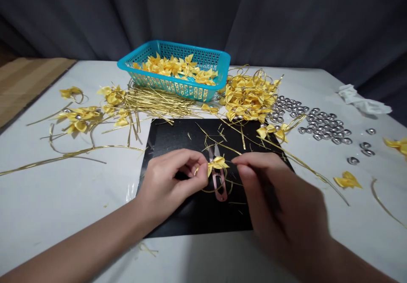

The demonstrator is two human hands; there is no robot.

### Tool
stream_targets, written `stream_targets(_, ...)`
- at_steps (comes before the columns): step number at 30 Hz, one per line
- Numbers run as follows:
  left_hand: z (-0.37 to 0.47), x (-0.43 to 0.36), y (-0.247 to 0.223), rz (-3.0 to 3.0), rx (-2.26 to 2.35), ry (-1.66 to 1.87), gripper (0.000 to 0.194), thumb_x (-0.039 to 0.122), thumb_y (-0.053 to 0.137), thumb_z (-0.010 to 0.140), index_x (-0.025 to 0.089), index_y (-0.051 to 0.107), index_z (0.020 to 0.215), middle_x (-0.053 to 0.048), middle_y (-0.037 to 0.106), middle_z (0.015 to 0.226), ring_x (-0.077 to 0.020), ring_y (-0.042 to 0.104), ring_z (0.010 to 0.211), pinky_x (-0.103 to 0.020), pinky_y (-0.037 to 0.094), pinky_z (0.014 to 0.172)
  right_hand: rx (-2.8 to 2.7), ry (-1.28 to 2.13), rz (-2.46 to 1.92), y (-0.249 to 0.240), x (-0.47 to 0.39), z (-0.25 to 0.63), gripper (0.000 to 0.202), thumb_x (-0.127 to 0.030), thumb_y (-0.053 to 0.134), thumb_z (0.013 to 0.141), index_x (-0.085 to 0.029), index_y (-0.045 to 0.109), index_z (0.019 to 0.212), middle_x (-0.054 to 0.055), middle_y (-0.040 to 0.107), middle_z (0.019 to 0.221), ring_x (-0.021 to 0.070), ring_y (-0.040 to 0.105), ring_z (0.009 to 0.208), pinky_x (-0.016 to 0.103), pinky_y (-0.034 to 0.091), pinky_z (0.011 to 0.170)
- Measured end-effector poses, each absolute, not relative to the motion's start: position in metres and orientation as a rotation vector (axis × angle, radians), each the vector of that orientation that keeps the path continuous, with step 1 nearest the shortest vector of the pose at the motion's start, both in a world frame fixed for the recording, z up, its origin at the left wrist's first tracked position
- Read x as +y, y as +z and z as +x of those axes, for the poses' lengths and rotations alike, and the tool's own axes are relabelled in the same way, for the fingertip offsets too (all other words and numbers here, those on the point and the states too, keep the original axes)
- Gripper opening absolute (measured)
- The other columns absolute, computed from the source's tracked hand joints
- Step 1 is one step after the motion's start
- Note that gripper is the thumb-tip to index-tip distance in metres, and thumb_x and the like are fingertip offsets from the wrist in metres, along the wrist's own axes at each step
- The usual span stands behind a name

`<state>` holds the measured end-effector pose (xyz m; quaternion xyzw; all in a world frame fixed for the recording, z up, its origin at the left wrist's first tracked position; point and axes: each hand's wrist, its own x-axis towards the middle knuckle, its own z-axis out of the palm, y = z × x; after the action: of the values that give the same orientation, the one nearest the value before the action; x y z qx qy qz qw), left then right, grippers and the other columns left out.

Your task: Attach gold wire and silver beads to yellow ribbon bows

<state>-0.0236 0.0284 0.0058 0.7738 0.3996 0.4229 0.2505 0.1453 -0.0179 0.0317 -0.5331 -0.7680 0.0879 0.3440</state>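
Note:
My left hand [178,177] pinches a yellow ribbon flower [218,163] with gold wire looping from it, above a black mat [203,221]. To the right of the flower, my right hand [276,190] has thumb and index finger closed together near the petals; whatever lies between those fingertips is too small to make out. Pink-handled thread snips [220,187] lie on the mat under the flower, blades pointing away from me. Thin gold wire scraps are scattered over the mat.
Behind the mat stands a blue basket [224,69] of yellow flowers. Gold wires [159,101] and a flower pile [249,94] lie before and beside it. Silver beads [327,126] and a white cloth [362,101] are at right, more flowers [79,115] at left.

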Motion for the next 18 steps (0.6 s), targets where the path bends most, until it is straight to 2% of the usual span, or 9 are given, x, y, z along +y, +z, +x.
stream_targets(3,-0.023,0.028,0.006,2.124,1.094,1.189,0.009,0.011,0.061,0.076,0.016,0.061,0.068,0.004,0.065,0.059,-0.0044,0.056,0.046,-0.01,0.047,0.045,-1.977,0.316,-1.463,0.024,-0.021,0.141,0.02,-0.009,0.035,0.091,-0.02,0.044,0.106,0.001,0.066,0.072,0.009,0.062,0.052,0.019,0.045,0.046)
stream_targets(5,-0.023,0.027,0.007,2.165,1.102,1.224,0.009,0.012,0.062,0.075,0.016,0.061,0.067,0.004,0.065,0.058,-0.0043,0.056,0.045,-0.01,0.047,0.046,-1.948,0.341,-1.463,0.023,-0.022,0.139,0.018,-0.011,0.037,0.092,-0.019,0.044,0.106,0.0,0.066,0.072,0.0085,0.062,0.049,0.018,0.044,0.044)
stream_targets(9,-0.024,0.026,0.008,2.186,1.126,1.239,0.009,0.014,0.062,0.076,0.017,0.061,0.068,0.004,0.065,0.057,-0.0049,0.056,0.045,-0.012,0.049,0.047,-1.929,0.316,-1.394,0.024,-0.026,0.136,0.011,-0.011,0.045,0.088,-0.02,0.045,0.094,-0.003,0.064,0.067,0.0076,0.06,0.047,0.016,0.042,0.043)
stream_targets(14,-0.025,0.026,0.007,2.199,1.104,1.206,0.01,0.014,0.061,0.077,0.017,0.061,0.068,0.004,0.066,0.057,-0.0054,0.057,0.045,-0.012,0.049,0.046,-2.005,0.328,-1.364,0.022,-0.03,0.135,0.013,-0.008,0.043,0.084,-0.02,0.043,0.081,-0.007,0.052,0.049,0.0049,0.043,0.031,0.017,0.031,0.034)
stream_targets(18,-0.025,0.025,0.007,2.214,1.101,1.202,0.01,0.014,0.062,0.077,0.017,0.061,0.068,0.005,0.065,0.057,-0.0047,0.056,0.045,-0.011,0.049,0.047,-2.023,0.375,-1.408,0.02,-0.031,0.135,0.012,-0.009,0.042,0.084,-0.02,0.044,0.078,-0.006,0.055,0.051,0.0039,0.041,0.033,0.016,0.029,0.034)
